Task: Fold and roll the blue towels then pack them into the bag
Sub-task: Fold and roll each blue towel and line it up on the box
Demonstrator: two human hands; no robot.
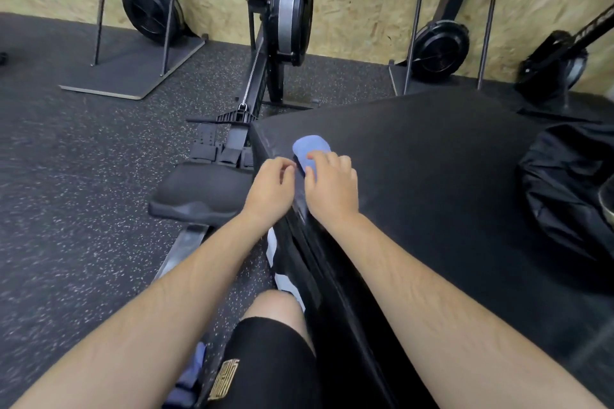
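Observation:
A small rolled blue towel (310,145) lies near the left corner of a black padded box (432,183). My right hand (330,184) rests on the near end of the roll, with fingers curled over it. My left hand (274,186) hovers just left of it at the box's edge, fingers loosely curled, and whether it touches the towel is unclear. A black bag (564,189) sits at the right side of the box top. More blue fabric (194,368) shows low beside my leg.
A rowing machine (265,76) with its black seat (202,191) stands on the speckled rubber floor left of the box. Other rowers are stored upright against the wooden wall at the back. My knee in black shorts (272,342) is at the bottom.

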